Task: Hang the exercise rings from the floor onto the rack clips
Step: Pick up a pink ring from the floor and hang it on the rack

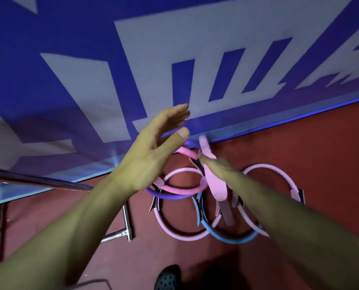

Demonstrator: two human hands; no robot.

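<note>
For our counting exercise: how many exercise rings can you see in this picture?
5, though overlaps may hide more. A hot pink ring and a purple ring are raised at the hands. A light pink ring, a blue ring and another light pink ring lie lower, toward the floor.

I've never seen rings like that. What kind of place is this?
Probably a gym or fitness studio. Padded exercise rings in pink, purple and blue lie on a red floor, a metal rack stands at the left, and a big blue and white banner covers the wall.
</note>
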